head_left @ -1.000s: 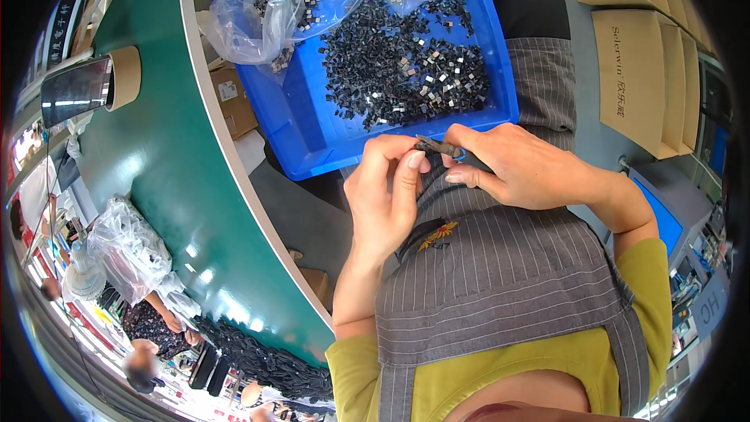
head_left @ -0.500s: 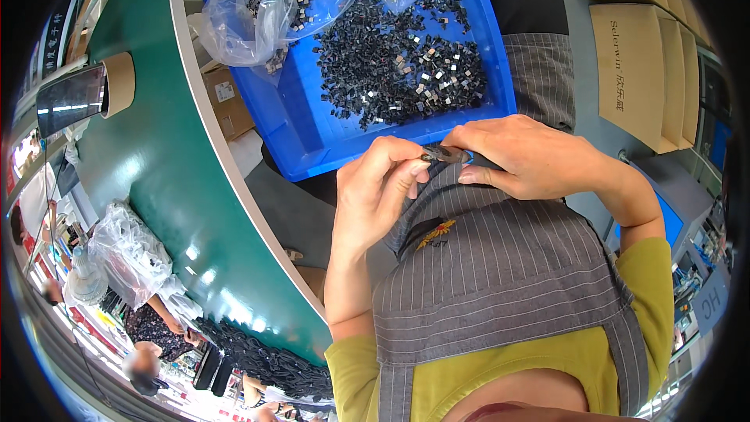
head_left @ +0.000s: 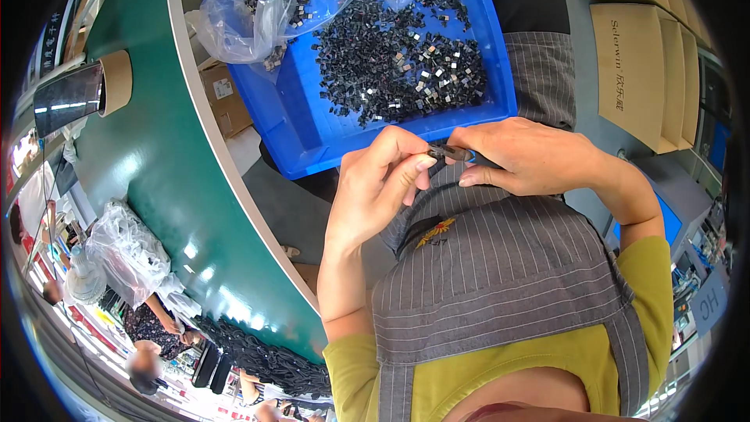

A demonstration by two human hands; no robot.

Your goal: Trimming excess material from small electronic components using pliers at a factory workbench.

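Observation:
My right hand [head_left: 527, 158] is closed around a pair of pliers [head_left: 459, 154] with dark jaws and a bit of blue by the handle. The jaws point left, toward my left hand [head_left: 383, 180]. Thumb and forefinger of that hand pinch a small dark part [head_left: 432, 153] right at the plier tips; its exact kind is too small to make out. Both hands are above my lap, just in front of the near edge of a blue tray [head_left: 312, 162]. Inside the tray lies a heap of small black and silver metal-ended pieces [head_left: 398, 70].
Clear plastic bags [head_left: 242, 19] of similar pieces lie at the tray's far left. A green table [head_left: 156, 164] runs along my left, with a tape roll [head_left: 117, 84] and black cables [head_left: 266, 359] on it. Cardboard boxes [head_left: 637, 70] stand at right. Another person [head_left: 160, 336] works beyond the table.
The plier jaws have shifted slightly and show more clearly between my hands. My left hand has moved a little and still pinches the small part.

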